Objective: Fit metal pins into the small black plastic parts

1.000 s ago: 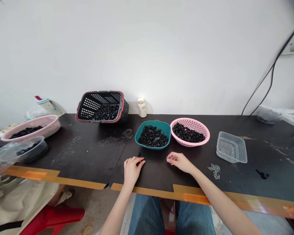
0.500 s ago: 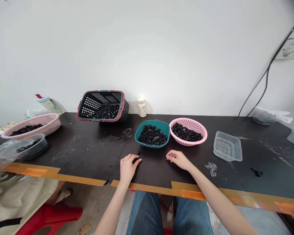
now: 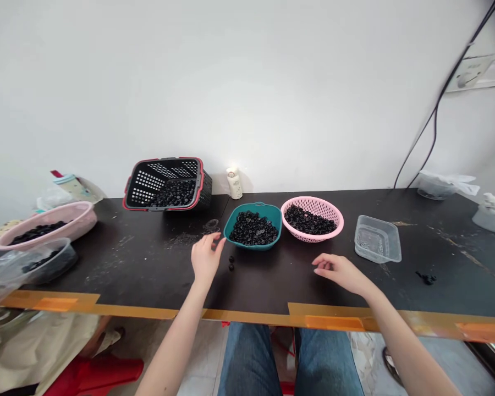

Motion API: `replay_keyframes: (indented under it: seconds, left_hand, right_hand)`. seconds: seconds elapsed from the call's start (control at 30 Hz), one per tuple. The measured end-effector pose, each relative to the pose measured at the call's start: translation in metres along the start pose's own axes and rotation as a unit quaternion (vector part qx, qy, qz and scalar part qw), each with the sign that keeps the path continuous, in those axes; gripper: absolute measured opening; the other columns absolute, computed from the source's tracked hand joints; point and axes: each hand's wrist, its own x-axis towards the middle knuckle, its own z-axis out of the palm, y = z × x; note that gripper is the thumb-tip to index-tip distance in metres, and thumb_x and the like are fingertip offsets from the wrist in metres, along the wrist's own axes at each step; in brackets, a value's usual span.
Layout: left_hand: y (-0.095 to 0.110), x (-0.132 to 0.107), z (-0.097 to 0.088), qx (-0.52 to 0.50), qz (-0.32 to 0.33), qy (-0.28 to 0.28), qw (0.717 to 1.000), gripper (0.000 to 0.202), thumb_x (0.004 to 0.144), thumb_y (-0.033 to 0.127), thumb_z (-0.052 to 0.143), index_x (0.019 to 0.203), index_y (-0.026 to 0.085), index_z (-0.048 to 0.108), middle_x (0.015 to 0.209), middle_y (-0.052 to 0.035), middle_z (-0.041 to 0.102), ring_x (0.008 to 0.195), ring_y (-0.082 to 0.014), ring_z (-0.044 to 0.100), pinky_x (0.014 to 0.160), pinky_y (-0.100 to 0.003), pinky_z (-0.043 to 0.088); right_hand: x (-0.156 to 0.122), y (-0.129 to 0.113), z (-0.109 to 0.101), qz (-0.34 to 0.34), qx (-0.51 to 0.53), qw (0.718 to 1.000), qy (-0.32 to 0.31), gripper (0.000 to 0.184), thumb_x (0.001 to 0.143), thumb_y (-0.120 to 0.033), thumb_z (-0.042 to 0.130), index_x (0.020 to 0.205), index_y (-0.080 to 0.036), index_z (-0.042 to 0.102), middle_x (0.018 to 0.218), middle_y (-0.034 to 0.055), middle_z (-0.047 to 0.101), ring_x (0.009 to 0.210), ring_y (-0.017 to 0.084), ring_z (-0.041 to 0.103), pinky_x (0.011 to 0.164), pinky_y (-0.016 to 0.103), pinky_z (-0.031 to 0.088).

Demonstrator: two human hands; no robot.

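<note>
On my feed the two hands are well apart over the bench [image 3: 140, 269], both open, with nothing visible in either. The left hand [image 3: 206, 259] is raised on its wrist, its fingers [image 3: 216, 242] angled up and to the right, just short of the rim of a teal bowl [image 3: 251, 247] heaped with black pieces. The right hand [image 3: 340, 272] sits further right, its fingers [image 3: 319, 265] pointing left across the bench toward the middle.

Two small black pieces [image 3: 231, 263] lie loose on the bench, just below the teal bowl and just right of the left hand's palm. One sits directly behind the other, so the pair lines up running away from me. They are too small for me to read any long axis or facing on either piece.

A pink colander [image 3: 312, 238] of the same black pieces stands touching distance from the bowl on its right. Beyond it is a clear plastic tray [image 3: 377, 239]. A black basket [image 3: 167, 184] lies tipped on its side at the back.
</note>
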Motion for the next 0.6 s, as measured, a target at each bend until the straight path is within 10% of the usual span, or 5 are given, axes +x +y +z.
replay_keyframes:
  seconds: [0.23, 0.4, 0.6]
  left_hand:
    - [0.043, 0.077, 0.055, 0.080, 0.091, -0.288, 0.950, 0.024, 0.077, 0.027, 0.065, 0.100, 0.025, 0.065, 0.104, -0.0056, 0.066, 0.096, -0.0214, 0.061, 0.081, -0.029, 0.045]
    - [0.056, 0.094, 0.089, 0.091, 0.071, -0.336, 0.935, 0.015, 0.066, 0.027, 0.074, 0.079, 0.021, 0.067, 0.087, -0.0062, 0.069, 0.087, -0.0233, 0.064, 0.074, -0.029, 0.046]
    - [0.055, 0.110, 0.074, 0.050, 0.072, -0.334, 0.939, 0.015, 0.074, 0.035, 0.065, 0.073, 0.020, 0.064, 0.080, -0.0047, 0.069, 0.078, -0.0199, 0.063, 0.070, -0.026, 0.044]
  right_hand:
    - [-0.042, 0.035, -0.037, 0.081, -0.110, 0.989, 0.057, 0.021, 0.073, -0.040, 0.062, 0.086, -0.025, 0.069, 0.075, 0.0027, 0.065, 0.066, 0.019, 0.055, 0.062, 0.031, 0.044]
    - [-0.062, 0.040, -0.032, 0.090, -0.094, 0.988, 0.087, 0.028, 0.077, -0.046, 0.056, 0.087, -0.023, 0.069, 0.074, 0.0037, 0.066, 0.064, 0.019, 0.056, 0.061, 0.030, 0.045]
    - [-0.076, 0.057, -0.025, 0.101, -0.088, 0.980, 0.147, 0.035, 0.081, -0.052, 0.051, 0.086, -0.022, 0.068, 0.075, 0.0045, 0.066, 0.067, 0.020, 0.057, 0.064, 0.031, 0.045]
